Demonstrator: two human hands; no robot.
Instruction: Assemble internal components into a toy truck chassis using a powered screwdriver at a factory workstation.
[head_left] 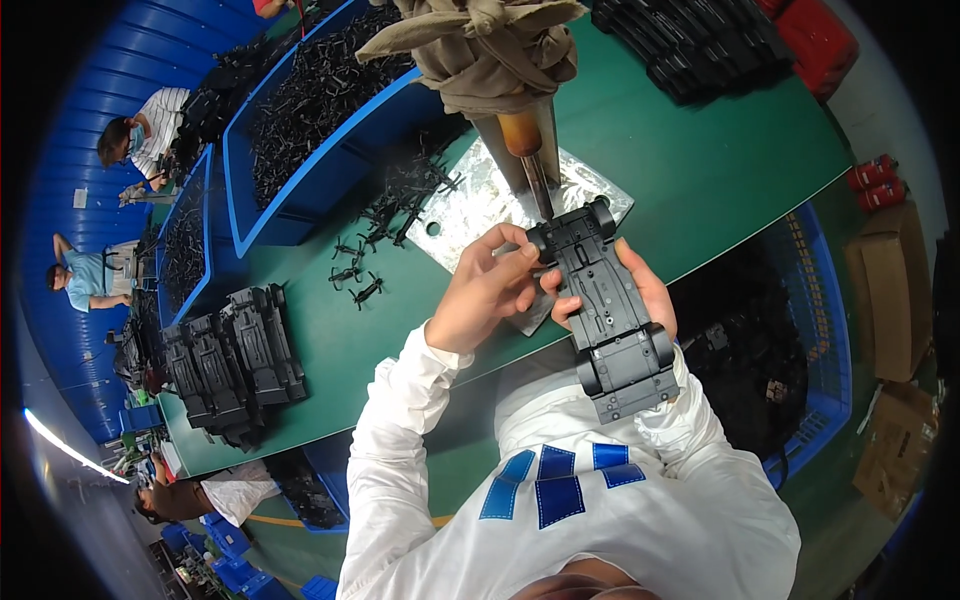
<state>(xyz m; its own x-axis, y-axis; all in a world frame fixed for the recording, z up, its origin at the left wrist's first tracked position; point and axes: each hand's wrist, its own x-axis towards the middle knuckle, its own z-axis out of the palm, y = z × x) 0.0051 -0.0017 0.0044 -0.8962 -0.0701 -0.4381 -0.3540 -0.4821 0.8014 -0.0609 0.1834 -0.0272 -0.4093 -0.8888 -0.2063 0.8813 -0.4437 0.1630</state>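
A black plastic toy car chassis (607,300) with wheels at its corners is held tilted over the table's near edge and my lap. My right hand (650,290) wraps around its right side, fingertips showing at the left edge and part of the palm hidden behind it. Thumb and fingers of my left hand (485,290) are closed at the far left wheel (538,242). Just beyond the chassis a metal tip (539,188) points down from a heated-tool holder wrapped in brown cloth (495,55). Whether the tip touches the chassis, I cannot tell.
Under the tip lies a shiny metal plate (590,185) on the green table (700,190). Loose black axle-like parts (370,288) lie to its left, near a filled blue bin (330,165). Chassis stacks stand at left (265,340) and far right (690,45). Several co-workers are at left.
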